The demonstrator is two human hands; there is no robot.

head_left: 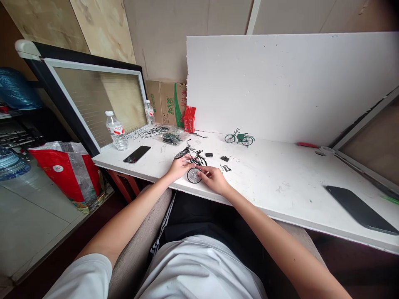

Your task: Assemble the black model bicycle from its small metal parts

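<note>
Between the spoked wheel (193, 176) and the black model bicycle (198, 158), the grip of your left hand (181, 167) and right hand (215, 179) covers the place, so whether they are joined cannot be told. The dark piece (225, 158) on your worktop (264, 187) is too small to recognise. The red box (190, 120) hides part of the cardboard box (165, 101). Your right arm (274, 236) is cut by the bottom edge.

White table (274, 182) stands before an upright white board (264, 83), with dark-framed pane (90, 93) at left, marbled panelling (101, 25) and grey wall (165, 41) behind, pale tiled floor (39, 218) below.
</note>
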